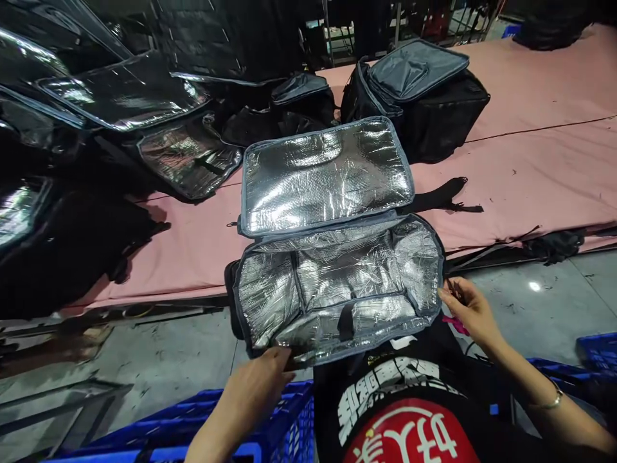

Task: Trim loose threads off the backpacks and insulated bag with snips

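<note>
An insulated bag [337, 352] with a silver foil lining and grey piping sits at the table's front edge, partly over it. Its foil-lined lid [322, 183] lies folded back, and a short black strap [346, 321] shows inside. My left hand [260, 379] is closed on the front left of the rim; its fingertips are partly hidden. At the bag's right side, my right hand [475, 315] is bent with its fingertips against the edge and something dark under the fingers. A bright pink item [456, 325] shows just below that hand.
A pink-covered table [530, 154] runs across the view. Another black bag [434, 116] stands behind on the right, and several foil-lined bags [130, 93] crowd the left. Blue plastic crates [294, 424] stand below on the grey floor. Another person's arm [62, 347] shows at far left.
</note>
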### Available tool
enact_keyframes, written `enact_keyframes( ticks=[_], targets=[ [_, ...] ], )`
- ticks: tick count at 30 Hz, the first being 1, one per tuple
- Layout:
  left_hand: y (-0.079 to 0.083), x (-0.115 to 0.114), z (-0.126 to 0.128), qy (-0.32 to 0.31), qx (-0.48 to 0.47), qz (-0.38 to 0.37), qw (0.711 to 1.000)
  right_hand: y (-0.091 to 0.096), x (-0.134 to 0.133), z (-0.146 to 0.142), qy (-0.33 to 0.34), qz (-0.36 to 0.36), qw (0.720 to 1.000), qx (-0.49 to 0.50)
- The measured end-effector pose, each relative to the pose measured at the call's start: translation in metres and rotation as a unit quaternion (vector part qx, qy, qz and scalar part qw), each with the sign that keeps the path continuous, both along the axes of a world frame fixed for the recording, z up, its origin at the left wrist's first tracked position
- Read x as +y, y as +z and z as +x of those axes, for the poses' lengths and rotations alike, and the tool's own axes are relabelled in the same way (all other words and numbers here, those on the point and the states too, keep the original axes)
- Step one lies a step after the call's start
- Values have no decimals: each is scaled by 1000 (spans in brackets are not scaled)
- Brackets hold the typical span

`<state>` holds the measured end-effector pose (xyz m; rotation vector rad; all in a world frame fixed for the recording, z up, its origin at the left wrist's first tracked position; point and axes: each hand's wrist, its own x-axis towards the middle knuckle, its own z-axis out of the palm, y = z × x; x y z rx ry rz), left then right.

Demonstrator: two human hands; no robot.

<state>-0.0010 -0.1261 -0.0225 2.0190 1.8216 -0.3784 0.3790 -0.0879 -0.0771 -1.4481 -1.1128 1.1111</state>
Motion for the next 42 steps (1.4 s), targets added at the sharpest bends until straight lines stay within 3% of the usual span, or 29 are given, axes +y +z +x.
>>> enact_keyframes(
  ticks=[2,5,8,12,15,20,23,25,27,30,32,34,38,42],
  targets=[
    [21,5,30,-49,-33,39,997,1,-4,2,23,-1,999,-48],
    [35,22,93,-139,-259,80,953,2,-8,7,45,-27,994,-100],
    [14,42,161,-108,-452,-9,885,4,-9,11,60,-51,993,-90],
    [-36,52,219,22,-523,-69,849,-1,-8,11,42,-103,994,-1],
    [-55,47,230,72,-533,-82,839,-9,-8,9,49,-139,989,23],
    [-61,41,227,104,-546,-100,826,-9,-15,11,47,-151,987,-17],
    [-64,42,227,104,-551,-107,821,2,-23,22,41,-142,986,-81],
    [-66,42,227,102,-552,-104,821,11,-29,31,64,-111,975,-181],
    [-67,42,227,101,-551,-100,822,21,-33,39,95,-44,935,-338],
    [-67,41,227,103,-549,-98,824,38,-35,43,119,83,816,-560],
    [-66,41,227,105,-546,-99,825,47,-33,41,135,135,741,-644],
    [-65,41,226,107,-545,-99,826,55,-32,37,160,162,691,-686],
    [-64,42,226,105,-539,-104,829,62,-29,30,203,189,635,-721],
    [-64,43,226,108,-534,-107,832,62,-28,27,214,186,619,-733]
  ],
)
